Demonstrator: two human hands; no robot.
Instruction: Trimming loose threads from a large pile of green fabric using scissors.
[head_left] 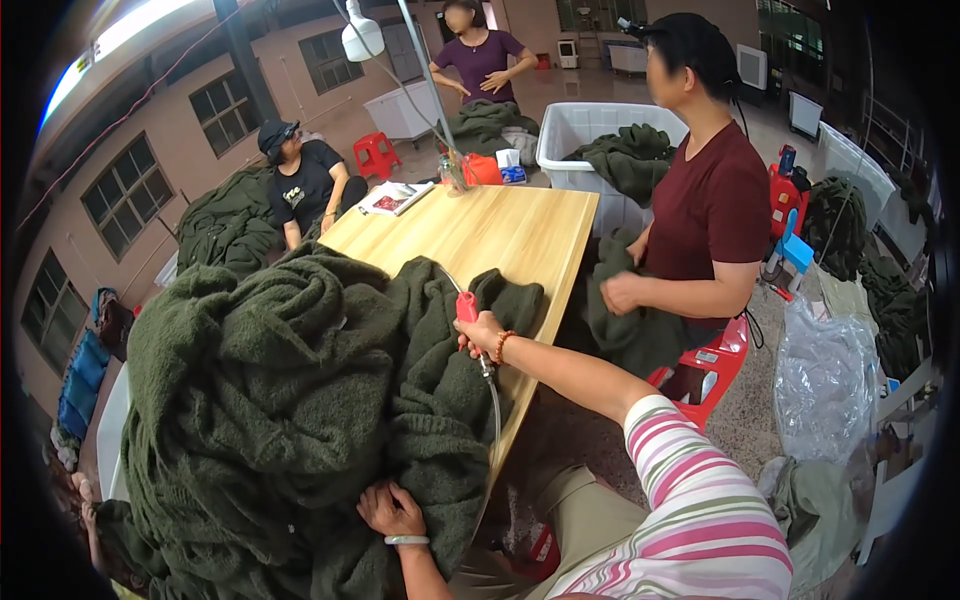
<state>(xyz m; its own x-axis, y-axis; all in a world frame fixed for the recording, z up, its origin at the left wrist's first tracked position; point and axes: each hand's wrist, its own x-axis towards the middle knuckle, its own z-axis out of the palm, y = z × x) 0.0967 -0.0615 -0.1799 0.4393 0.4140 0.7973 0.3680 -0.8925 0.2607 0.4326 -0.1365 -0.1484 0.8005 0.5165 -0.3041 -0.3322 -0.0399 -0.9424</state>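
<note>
My right hand (482,336) is wrapped round a red air blow gun (466,306) with a thin metal nozzle. A clear hose (496,405) hangs from its lower end. The gun is held just above a dark green knitted garment (435,400) spread near the table's front edge. My left hand (392,510) lies lower down on the same cloth, fingers curled into its folds. Left of both hands rises a big heap of dark green knitwear (260,380), covering much of the table's near left part.
A wooden table (500,225) stretches ahead, with papers (396,198) at its far end. To the right a co-worker (705,190) handles green knitwear beside a red stool (715,375). Two other people are farther off. A white bin (560,150) holds more knitwear; plastic wrapping (825,370) lies right.
</note>
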